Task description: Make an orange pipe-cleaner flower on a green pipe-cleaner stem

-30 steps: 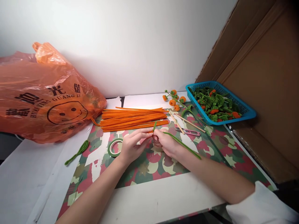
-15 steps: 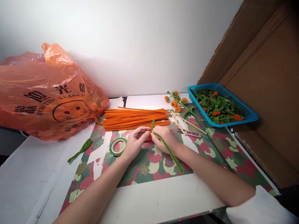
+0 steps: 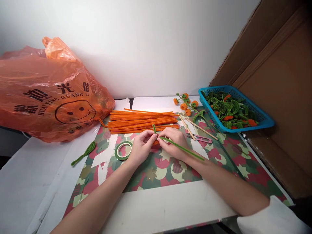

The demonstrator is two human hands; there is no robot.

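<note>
My left hand point(image 3: 143, 144) and my right hand point(image 3: 172, 143) meet near the middle of the patterned sheet, fingertips pinched close together. Between them runs a green pipe cleaner point(image 3: 182, 149); its short end sticks up by the left fingers and its long end trails right over my right wrist. A small orange fuzzy piece point(image 3: 155, 142) shows just under the fingertips, mostly hidden by them. Both hands are closed. Behind them lies a bundle of orange pipe cleaners point(image 3: 141, 121). Beside my left wrist is a roll of green tape point(image 3: 123, 150).
An orange plastic bag point(image 3: 56, 94) bulks at left. A looped green pipe-cleaner leaf point(image 3: 83, 153) lies below it. At right stand a blue basket point(image 3: 264, 123) of green and orange pieces, an orange flower stem point(image 3: 187, 104), wooden sticks point(image 3: 202, 129) and pink-handled snips point(image 3: 203, 139).
The green pipe cleaner's long end has swung up and right, now lying across my right wrist. Its short upper end has shifted left. Both hands stay together, and the view has shifted slightly.
</note>
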